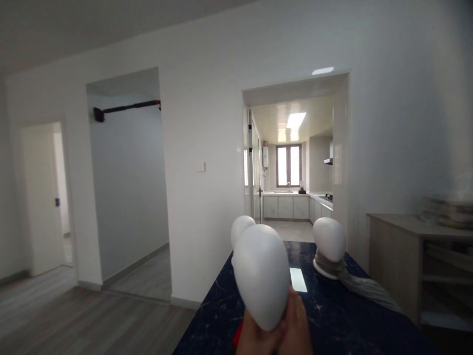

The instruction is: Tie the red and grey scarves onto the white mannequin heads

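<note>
A smooth white mannequin head [261,273] stands close in front of me over the dark table. Just below its narrow lower end, my left hand [254,337] and my right hand [298,325] come together, fingers closed near its neck. What they grip is hidden by the hands and the head. A sliver of red material [238,335] shows at the outer side of my left hand. Behind, partly covered, is a second white mannequin head [242,228]. To the right stands a third white mannequin head [330,239], with a grey scarf [364,286] wound round its neck and trailing over the table.
The dark blue marbled table [332,310] reaches toward a kitchen doorway [342,162]. A wooden cabinet [393,261] stands at the right, with blurred stacked items [447,211] on top. Grey wood flooring [66,320] lies at the left, beside a wall recess [129,187].
</note>
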Action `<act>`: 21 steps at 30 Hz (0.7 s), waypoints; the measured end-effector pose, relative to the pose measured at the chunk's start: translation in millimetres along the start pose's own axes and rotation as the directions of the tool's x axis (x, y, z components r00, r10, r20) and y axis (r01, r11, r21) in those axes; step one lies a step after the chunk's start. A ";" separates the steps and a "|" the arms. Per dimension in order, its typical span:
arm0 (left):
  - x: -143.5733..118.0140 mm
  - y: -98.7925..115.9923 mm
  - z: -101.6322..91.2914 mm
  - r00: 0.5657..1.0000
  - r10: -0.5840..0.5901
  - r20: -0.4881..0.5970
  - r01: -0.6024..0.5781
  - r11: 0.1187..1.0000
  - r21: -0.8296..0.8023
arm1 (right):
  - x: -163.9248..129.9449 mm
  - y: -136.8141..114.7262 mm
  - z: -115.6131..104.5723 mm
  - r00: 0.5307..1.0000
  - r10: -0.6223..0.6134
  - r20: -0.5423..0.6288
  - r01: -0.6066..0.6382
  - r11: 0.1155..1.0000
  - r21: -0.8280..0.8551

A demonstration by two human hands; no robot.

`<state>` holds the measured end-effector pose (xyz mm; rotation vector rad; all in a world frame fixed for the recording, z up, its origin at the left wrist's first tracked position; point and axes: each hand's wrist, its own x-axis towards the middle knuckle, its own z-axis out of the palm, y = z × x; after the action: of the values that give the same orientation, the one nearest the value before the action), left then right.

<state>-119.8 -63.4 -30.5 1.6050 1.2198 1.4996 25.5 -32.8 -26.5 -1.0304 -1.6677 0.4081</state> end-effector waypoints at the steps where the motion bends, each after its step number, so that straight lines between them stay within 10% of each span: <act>1: 2.9 -0.3 -9.1 0.993 -0.036 -0.111 0.035 0.999 -0.011 | 2.8 -12.9 12.7 0.998 -0.026 0.063 0.025 1.000 0.016; 8: 41.4 -23.6 -103.3 0.865 -0.090 -0.493 0.162 0.981 0.105 | 12.4 -20.0 -5.8 0.796 -0.076 0.600 0.072 0.997 0.030; 21: 89.6 -81.8 -115.8 0.877 -0.063 -0.477 0.168 0.969 0.182 | -5.1 110.7 -99.9 0.966 0.057 0.252 -0.004 0.978 -0.208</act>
<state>-256.2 32.4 -48.9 1.3016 1.7704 1.7873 163.0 3.2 -72.1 -1.1972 -1.9599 0.4082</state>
